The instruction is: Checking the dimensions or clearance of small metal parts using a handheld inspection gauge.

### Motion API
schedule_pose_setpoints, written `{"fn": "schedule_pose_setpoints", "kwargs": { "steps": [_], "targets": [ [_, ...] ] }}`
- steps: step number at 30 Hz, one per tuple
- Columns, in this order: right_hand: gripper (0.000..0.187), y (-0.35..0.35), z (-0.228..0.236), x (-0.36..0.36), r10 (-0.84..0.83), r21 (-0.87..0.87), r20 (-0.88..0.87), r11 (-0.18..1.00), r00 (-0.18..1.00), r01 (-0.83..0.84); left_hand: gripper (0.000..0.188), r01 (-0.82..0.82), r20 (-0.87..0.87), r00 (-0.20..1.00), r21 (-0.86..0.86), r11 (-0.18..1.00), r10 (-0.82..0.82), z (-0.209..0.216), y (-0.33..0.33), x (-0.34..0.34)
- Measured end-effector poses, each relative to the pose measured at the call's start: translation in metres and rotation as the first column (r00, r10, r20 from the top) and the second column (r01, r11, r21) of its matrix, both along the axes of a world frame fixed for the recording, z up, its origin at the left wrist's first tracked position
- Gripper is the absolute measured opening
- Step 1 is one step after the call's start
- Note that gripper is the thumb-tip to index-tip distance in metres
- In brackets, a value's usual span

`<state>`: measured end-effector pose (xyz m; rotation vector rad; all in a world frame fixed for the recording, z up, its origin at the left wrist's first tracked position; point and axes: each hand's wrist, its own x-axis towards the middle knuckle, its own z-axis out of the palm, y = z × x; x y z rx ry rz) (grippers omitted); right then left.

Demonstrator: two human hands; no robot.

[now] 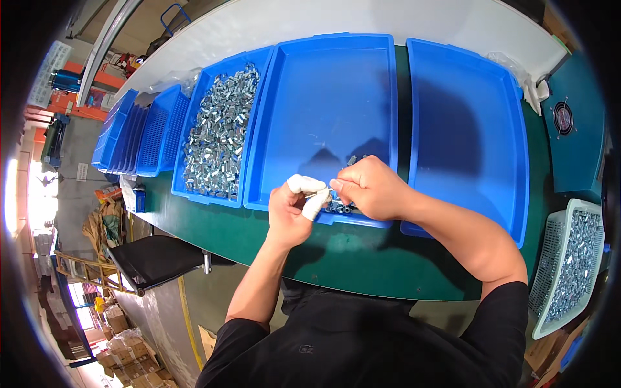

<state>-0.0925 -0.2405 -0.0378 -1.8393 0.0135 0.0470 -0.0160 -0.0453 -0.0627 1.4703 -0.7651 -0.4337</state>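
Note:
Over the near edge of the middle blue tray (330, 90), my two hands meet. My left hand (291, 210), with white coverings on its thumb and forefinger, pinches a small thin piece whose kind I cannot make out. Fingertips of my right hand (378, 191) are pressed together right beside it, and what they hold is mostly hidden. Beneath and between the hands, several small shiny metal parts (336, 208) lie at the tray's near edge, partly covered by my right hand.
At left, a blue tray (246, 161) holds a heap of metal parts (220, 129), beside upright blue baskets (162, 129). To the right are another blue tray (482, 187), a teal machine with a fan (569, 149) and a pale basket of metal parts (550, 265). A black chair (158, 258) stands left.

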Motion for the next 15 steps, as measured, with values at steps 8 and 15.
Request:
{"fn": "schedule_pose_setpoints", "kwargs": {
  "steps": [8, 15],
  "targets": [
    [0.041, -0.002, 0.004, 0.003, 0.058, 0.215, -0.252, 0.977, 0.966, -0.003, 0.018, -0.068, -0.067, 0.995, 0.0, 0.998, 0.068, 0.005, -0.002, -0.002],
    [0.042, -0.006, -0.004, 0.003, -0.116, 0.179, -0.035, 0.976, 0.993, 0.121, 0.015, -0.406, 0.199, 0.893, -0.035, 0.913, 0.404, 0.015, 0.033, 0.046]
  ]
}}
